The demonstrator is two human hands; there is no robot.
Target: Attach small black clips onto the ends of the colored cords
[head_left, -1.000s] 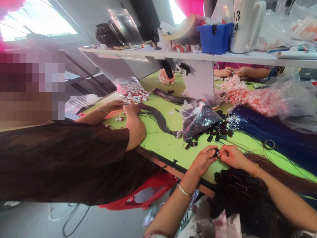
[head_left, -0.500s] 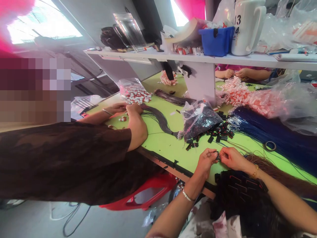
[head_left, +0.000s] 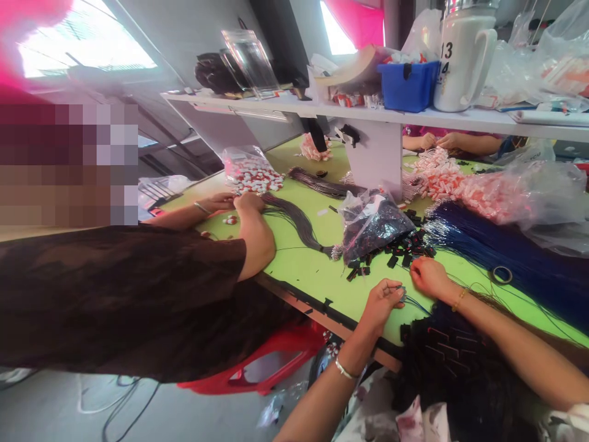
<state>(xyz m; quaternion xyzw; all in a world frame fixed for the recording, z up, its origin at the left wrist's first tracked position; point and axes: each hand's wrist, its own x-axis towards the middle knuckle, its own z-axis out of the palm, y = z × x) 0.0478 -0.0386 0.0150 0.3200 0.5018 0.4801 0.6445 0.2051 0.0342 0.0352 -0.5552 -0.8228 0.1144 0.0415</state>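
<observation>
Between the thumb and fingers of my left hand (head_left: 383,304) is a small dark connector (head_left: 403,294), with thin blue wires (head_left: 419,306) trailing to the right. My right hand (head_left: 431,279) is at the near edge of a pile of loose black connector housings (head_left: 405,248). Its fingers are curled together and turned downward, and anything in them is hidden. Behind that pile lies an open clear bag (head_left: 375,224) of dark parts. A heap of black housings with wires (head_left: 448,350) sits below my right forearm, at the table's front edge.
A large bundle of blue wires (head_left: 515,270) and a tape roll (head_left: 500,274) lie right. A co-worker's arm (head_left: 256,236) reaches over the green table at left, by a grey wire bundle (head_left: 299,221). A white shelf (head_left: 322,110) spans the back.
My right hand has come away from the connector, moving up toward the housing pile. My left hand stays nearly in place, still holding the connector, whose blue wires now show.
</observation>
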